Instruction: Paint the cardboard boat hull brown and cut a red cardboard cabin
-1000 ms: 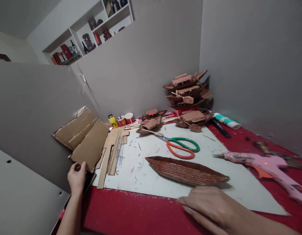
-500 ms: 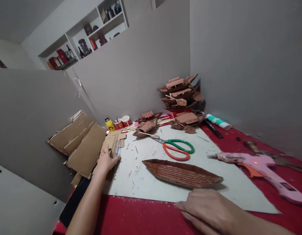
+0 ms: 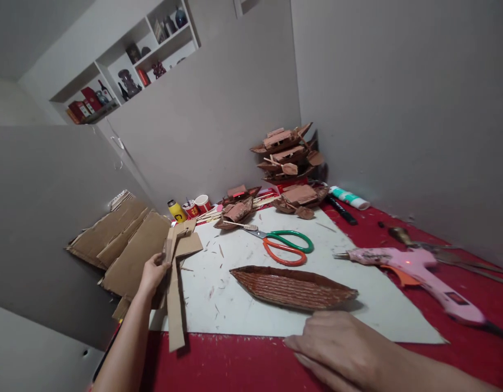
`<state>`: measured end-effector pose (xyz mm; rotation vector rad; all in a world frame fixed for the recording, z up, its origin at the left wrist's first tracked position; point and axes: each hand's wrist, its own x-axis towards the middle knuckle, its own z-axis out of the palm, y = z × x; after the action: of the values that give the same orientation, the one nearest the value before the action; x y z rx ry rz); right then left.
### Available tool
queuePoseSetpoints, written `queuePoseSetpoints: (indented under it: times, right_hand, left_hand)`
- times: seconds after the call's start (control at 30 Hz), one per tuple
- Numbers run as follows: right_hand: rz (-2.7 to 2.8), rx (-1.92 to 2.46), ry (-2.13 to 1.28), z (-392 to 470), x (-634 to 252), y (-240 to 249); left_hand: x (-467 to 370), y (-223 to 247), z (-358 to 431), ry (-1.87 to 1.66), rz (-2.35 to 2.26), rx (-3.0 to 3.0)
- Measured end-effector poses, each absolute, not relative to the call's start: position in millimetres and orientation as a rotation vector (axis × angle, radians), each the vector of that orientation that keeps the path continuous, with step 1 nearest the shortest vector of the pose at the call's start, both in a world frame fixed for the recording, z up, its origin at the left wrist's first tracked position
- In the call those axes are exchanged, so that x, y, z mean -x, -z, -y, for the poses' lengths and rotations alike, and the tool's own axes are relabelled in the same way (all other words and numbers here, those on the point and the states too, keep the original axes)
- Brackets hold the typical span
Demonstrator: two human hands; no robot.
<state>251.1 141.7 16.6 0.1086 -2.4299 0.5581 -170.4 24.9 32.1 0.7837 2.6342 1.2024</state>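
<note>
My left hand [image 3: 154, 275] is closed at the edge of some cardboard strips [image 3: 176, 316] on the left of the white board [image 3: 202, 321]. One long strip slants down over the board's front left corner. My right hand [image 3: 337, 345] rests at the board's front edge, its fingers together; anything under them is hidden. Just beyond it lies a brown model boat hull [image 3: 292, 288] with ribbed sides. Scissors [image 3: 286, 247] with one green and one orange handle lie behind the hull. A pink glue gun [image 3: 415, 267] with a lit red light is at the right.
Large cardboard sheets [image 3: 133, 256] lean at the left. Finished model boats [image 3: 286, 152] are stacked at the back, with more beside them. A yellow bottle [image 3: 176, 210], paper cups [image 3: 202, 203], thin sticks, a black marker [image 3: 342, 210] and a green-white tube [image 3: 349, 197] stand or lie near the wall.
My left hand has closed and pulled back to the left, and a long cardboard strip now extends toward me. The view has shifted slightly; my right hand stays by the board's edge.
</note>
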Motion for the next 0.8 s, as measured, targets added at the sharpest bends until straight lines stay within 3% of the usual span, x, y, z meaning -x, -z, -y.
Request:
queuePoseSetpoints:
  times: [0.3,0.43,0.6,0.8]
  right_hand:
    - [2.423,-0.033,-0.746,-145.3,-247.9,-9.1]
    - [2.257,0.328,-1.167,-149.1,-243.1,-2.1]
    - [1.752,0.491,-2.030,-155.3,-232.7,-11.8]
    - [1.378,0.387,-2.369,-158.8,-223.1,-18.0]
  left_hand:
    - [146.4,-49.6,8.8,-1.679,-2.259,-0.726]
    - [118.5,-59.9,20.0,-1.752,-2.106,-0.788]
    - [61.2,-67.9,16.5,-1.637,-1.940,-0.927]
    - [1.7,-67.7,-6.7,-1.471,-1.788,-1.020]
